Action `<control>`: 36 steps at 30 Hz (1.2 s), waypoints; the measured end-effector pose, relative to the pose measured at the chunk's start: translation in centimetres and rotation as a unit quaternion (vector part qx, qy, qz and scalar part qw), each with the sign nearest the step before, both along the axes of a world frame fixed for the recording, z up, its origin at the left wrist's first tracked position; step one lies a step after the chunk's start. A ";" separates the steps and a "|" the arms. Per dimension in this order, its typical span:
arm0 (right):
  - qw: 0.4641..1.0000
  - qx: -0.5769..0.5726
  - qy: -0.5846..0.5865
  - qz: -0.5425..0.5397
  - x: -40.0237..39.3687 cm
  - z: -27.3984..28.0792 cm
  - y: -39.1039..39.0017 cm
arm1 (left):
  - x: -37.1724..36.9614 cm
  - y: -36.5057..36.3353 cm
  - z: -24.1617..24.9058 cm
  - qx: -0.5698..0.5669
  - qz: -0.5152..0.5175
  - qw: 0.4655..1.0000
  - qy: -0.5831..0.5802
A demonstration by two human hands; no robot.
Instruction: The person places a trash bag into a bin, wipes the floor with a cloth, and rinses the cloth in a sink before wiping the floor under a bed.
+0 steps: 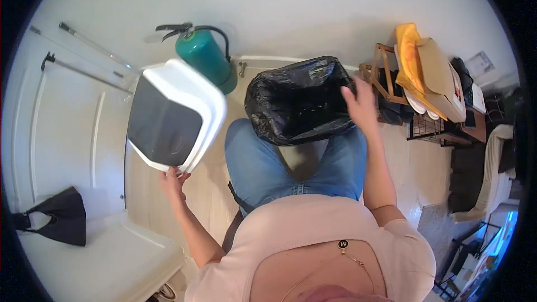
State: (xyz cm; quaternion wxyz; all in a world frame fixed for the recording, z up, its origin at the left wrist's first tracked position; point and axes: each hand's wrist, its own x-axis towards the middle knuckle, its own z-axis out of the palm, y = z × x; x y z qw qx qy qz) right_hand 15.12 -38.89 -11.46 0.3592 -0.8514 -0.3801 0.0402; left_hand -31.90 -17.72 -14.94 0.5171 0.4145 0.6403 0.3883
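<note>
My left hand (174,182) grips the lower edge of a bin lid (168,120), white with a dark grey panel, held up to the left of my legs. In front of my knees stands a bin lined with a black bin bag (302,75). The bag is folded over the rim and its mouth gapes upward, dark inside; the bin's own walls are mostly hidden by it. At the bag's right edge is my right hand (363,103), open, thumb and fingers apart, with the palm side close to the rim.
A green fire extinguisher (204,56) stands by the wall behind the lid. To the right, a wooden rack (386,75) and a yellow padded envelope (409,59) sit among cardboard and other items. A black bag (61,218) lies on a white surface at left.
</note>
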 end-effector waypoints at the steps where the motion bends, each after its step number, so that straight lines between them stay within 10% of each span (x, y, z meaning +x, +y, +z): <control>1: 0.992 0.075 0.076 0.063 -1.1 0.7 0.9 | 2.6 -0.4 2.2 0.021 -0.038 0.999 0.009; 4: 0.869 0.185 0.415 0.198 -4.4 4.0 1.3 | 9.7 -2.2 4.1 0.067 -0.138 0.988 -0.002; 14: 0.855 0.238 0.461 -0.029 4.6 -5.3 -1.0 | 24.3 -8.9 4.1 0.168 -0.381 0.862 0.290; 17: 0.923 0.141 0.352 -0.072 7.0 -9.9 -0.6 | 24.7 -10.1 2.5 0.234 -0.367 0.829 0.350; 20: 0.956 0.096 0.279 -0.002 6.8 -9.3 -1.1 | 23.9 -7.8 -3.1 0.294 -0.405 0.831 0.244; 24: 0.920 0.066 0.387 0.014 6.5 -7.2 -1.2 | 24.9 -7.4 -4.3 -0.088 -0.203 0.943 -0.248; 28: 0.919 0.061 0.389 0.018 6.3 -6.6 -1.4 | 25.6 -2.8 -12.0 -0.287 -0.314 0.847 -0.318; 36: 0.959 0.036 0.281 -0.003 6.2 -6.3 -2.2 | 25.4 -1.1 -10.4 0.053 -0.184 0.980 -0.058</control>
